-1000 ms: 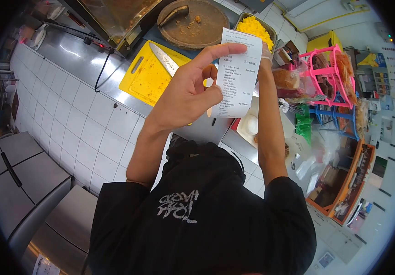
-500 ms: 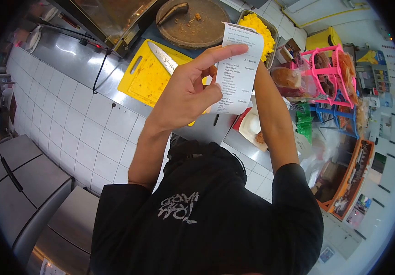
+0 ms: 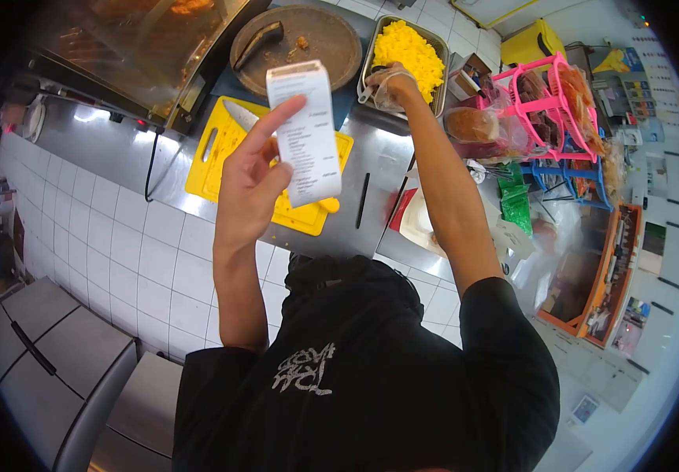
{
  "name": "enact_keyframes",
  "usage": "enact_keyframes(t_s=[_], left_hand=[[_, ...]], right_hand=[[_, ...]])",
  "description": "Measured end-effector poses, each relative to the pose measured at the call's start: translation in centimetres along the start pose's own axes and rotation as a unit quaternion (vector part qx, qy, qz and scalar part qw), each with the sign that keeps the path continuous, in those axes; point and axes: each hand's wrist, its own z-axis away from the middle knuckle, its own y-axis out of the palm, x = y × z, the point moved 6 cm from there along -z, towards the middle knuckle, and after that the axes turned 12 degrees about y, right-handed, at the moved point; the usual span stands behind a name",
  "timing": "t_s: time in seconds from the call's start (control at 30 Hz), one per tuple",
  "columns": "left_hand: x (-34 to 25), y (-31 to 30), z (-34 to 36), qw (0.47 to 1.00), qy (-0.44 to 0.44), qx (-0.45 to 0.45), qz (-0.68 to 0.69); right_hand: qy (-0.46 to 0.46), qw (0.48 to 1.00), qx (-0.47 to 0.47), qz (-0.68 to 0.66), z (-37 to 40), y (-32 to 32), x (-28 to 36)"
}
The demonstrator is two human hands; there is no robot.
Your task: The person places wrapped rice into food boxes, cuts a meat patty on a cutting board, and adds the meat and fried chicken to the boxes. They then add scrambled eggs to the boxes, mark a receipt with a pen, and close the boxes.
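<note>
Head view: receipt (image 3: 316, 149) around 11 o'clock above the yellow board (image 3: 296, 219), pinched at its 9 o'clock edge in a nearly closed left grip (image 3: 246, 189), index finger (image 3: 283, 118) across its front. Probably feather-light, floppy, tears easily, so pinch gently by an edge. Right grip (image 3: 393, 86), gloved, towards 1 o'clock at the yellow food (image 3: 412, 51); can't tell how closed, or on what.

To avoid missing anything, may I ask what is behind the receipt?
Behind the receipt, a yellow cutting board, knife and round brown board show partly; what the receipt and left hand cover cannot be seen.
</note>
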Motion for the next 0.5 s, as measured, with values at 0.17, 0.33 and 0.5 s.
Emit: enact_keyframes(t_s=[0.17, 0.33, 0.5], left_hand=[[2.4, -1.8, 1.7, 0.997, -0.067, -0.023, -0.020], [3.5, -3.0, 3.6, 0.994, -0.109, -0.027, -0.016], [5.2, -3.4, 4.5, 0.989, -0.142, -0.044, 0.009]], right_hand=[[-0.063, 0.976, -0.037, 0.206, -7.7, 1.2, -1.7], [-0.096, 0.945, 0.141, -0.279, -2.1, -2.9, -2.8], [-0.091, 0.993, 0.045, 0.065, -0.7, -6.6, -0.9]])
